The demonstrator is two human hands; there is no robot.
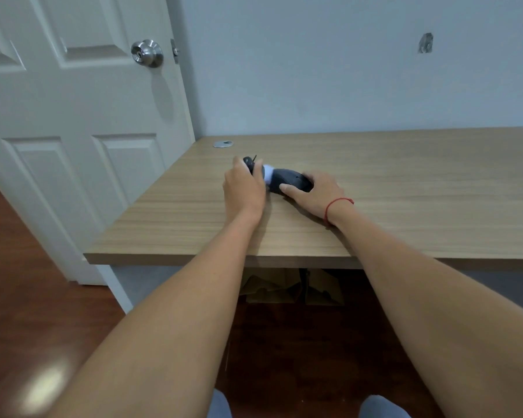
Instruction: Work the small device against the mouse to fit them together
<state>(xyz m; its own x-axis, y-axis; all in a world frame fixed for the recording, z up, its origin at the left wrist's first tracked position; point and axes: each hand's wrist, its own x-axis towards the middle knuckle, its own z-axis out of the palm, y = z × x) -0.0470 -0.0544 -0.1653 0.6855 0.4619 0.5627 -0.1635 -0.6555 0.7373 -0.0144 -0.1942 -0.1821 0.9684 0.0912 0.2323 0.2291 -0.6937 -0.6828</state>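
Both hands work one dark handheld device (287, 180) lying on its side on the wooden desk (405, 188): the right hand (314, 194) curls round its thick body to steady it, while the left hand (244, 187) pinches the small black end piece (248, 162), likely so it can be worked against the braced body

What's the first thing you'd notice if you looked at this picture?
Two bare arms reach out over a wooden desk to a dark gadget with a pale band near its left end. The left hand grips one end, the right hand the other. Behind, a white door shows a shiny knob.
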